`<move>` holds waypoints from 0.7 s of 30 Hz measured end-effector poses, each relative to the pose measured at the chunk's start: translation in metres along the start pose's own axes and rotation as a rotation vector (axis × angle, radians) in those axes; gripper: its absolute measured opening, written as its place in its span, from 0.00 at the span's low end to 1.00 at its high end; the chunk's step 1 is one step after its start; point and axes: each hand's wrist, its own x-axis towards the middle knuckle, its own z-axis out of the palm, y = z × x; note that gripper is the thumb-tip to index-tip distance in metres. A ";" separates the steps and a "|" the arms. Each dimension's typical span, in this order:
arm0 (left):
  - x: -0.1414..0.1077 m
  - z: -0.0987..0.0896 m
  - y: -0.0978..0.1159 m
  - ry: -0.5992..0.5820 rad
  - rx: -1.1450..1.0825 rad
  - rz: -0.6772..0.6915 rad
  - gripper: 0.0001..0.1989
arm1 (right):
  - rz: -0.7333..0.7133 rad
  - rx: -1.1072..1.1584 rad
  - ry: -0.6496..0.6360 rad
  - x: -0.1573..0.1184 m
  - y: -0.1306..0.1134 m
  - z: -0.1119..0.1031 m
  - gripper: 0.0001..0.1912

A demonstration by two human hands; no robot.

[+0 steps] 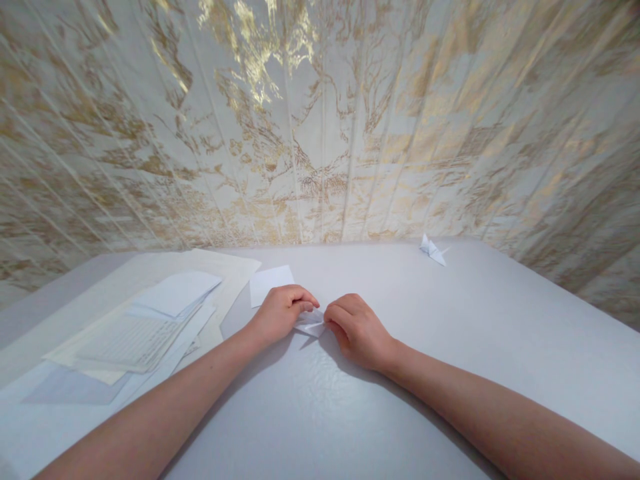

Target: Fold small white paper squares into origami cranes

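Observation:
A small piece of folded white paper (311, 325) is held just above the table between my two hands. My left hand (283, 312) has its fingers closed on the paper's left side, with thumb and forefinger close together. My right hand (361, 331) pinches the right end of the same paper, its fingers curled. The fingertips hide part of the folds. Just behind my left hand lies a flat white sheet of paper (270, 283), partly covered by that hand.
A folded paper crane (433, 251) stands at the table's far right. On the left, overlapping sheets and a printed page (133, 339) lie in a loose pile on large cream paper (235, 265). A gold-patterned curtain (320, 133) hangs behind the white table (330, 413).

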 end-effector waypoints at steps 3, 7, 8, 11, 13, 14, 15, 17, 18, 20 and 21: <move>-0.001 0.001 0.003 -0.002 -0.015 -0.015 0.08 | 0.109 0.086 0.005 -0.001 0.000 0.001 0.06; -0.002 0.003 0.004 -0.002 -0.028 -0.013 0.08 | 0.260 0.178 0.051 0.000 0.001 0.002 0.04; -0.003 0.004 0.003 -0.001 -0.031 -0.012 0.08 | 0.291 0.197 0.059 0.001 0.000 0.002 0.04; -0.003 0.004 0.002 -0.001 -0.050 -0.015 0.08 | 0.348 0.232 0.082 0.003 -0.001 0.001 0.04; -0.003 0.004 0.001 -0.005 -0.069 -0.024 0.09 | 0.365 0.243 0.093 0.004 -0.001 0.001 0.04; -0.003 0.004 0.001 -0.008 -0.080 -0.029 0.09 | 0.372 0.247 0.098 0.004 -0.001 0.001 0.04; -0.003 0.004 0.001 -0.011 -0.090 -0.034 0.09 | 0.375 0.250 0.104 0.004 -0.001 0.001 0.04; -0.004 0.003 0.002 -0.018 -0.108 -0.037 0.09 | 0.371 0.252 0.123 0.003 -0.001 0.001 0.04; -0.005 0.002 0.003 -0.021 -0.117 -0.033 0.10 | 0.364 0.251 0.133 0.003 -0.001 0.001 0.04; -0.005 0.001 0.005 -0.025 -0.130 -0.015 0.12 | 0.346 0.243 0.150 0.003 0.000 0.001 0.05; -0.006 0.000 0.005 -0.029 -0.131 -0.002 0.13 | 0.337 0.238 0.155 0.003 0.000 0.002 0.05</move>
